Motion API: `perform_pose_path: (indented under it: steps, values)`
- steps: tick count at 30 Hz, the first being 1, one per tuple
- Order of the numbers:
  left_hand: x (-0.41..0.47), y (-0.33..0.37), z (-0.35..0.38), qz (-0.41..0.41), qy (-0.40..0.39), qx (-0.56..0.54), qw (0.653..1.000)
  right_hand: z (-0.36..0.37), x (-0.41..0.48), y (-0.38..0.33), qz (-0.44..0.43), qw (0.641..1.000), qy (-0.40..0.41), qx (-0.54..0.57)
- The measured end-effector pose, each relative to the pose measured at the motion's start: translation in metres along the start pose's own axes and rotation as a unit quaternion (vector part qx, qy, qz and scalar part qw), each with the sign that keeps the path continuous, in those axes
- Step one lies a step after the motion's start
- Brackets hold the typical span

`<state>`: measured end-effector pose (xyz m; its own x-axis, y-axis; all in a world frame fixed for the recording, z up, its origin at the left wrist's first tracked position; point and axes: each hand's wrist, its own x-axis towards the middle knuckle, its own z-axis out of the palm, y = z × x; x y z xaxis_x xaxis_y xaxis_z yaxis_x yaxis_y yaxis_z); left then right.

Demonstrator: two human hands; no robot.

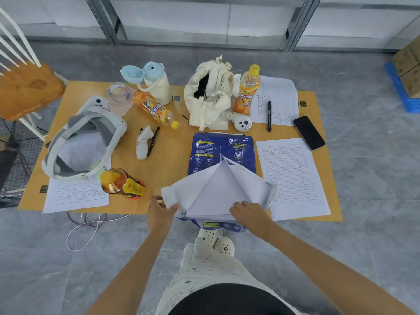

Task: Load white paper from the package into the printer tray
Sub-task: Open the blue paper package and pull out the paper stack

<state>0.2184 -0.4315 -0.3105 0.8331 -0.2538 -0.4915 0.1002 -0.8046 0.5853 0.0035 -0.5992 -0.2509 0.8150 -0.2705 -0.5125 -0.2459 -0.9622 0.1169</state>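
Observation:
A blue paper package [221, 153] lies on the wooden table [168, 155], near its front edge, with its near end hanging over the edge. The wrapper's white inner flaps [218, 187] are folded open at the near end. My left hand [160, 211] pinches the left flap at its curled corner. On the right side of the opened end, my right hand [248, 212] rests with its fingers on the white paper. No printer or tray is in view.
Around the package lie printed forms [293, 176], a black phone [308, 132], pens, orange drink bottles [247, 89], a cream bag [210, 94], a headset [84, 137] and a controller [143, 142]. A wooden chair [27, 87] stands at the left. Cables lie on the floor.

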Motion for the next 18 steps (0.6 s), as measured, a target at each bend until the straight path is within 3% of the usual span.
perform_pose_path:
  steps: [4, 9, 14, 18]
  values:
    - [-0.003, 0.001, -0.004, 0.029, -0.009, 0.011, 0.999, -0.002, 0.001, 0.003, 0.000, 0.998, 0.033, 0.059]
    - [-0.005, 0.000, -0.006, 0.029, -0.015, 0.006, 0.999, -0.001, 0.012, 0.012, 0.023, 0.980, -0.022, 0.196]
    - [-0.006, -0.001, -0.007, 0.036, -0.010, 0.005, 0.999, 0.000, 0.007, 0.009, -0.008, 0.989, 0.018, 0.144]
    - [-0.008, 0.001, -0.006, 0.060, -0.017, -0.019, 0.998, -0.009, -0.002, 0.009, 0.019, 0.981, 0.084, 0.171]
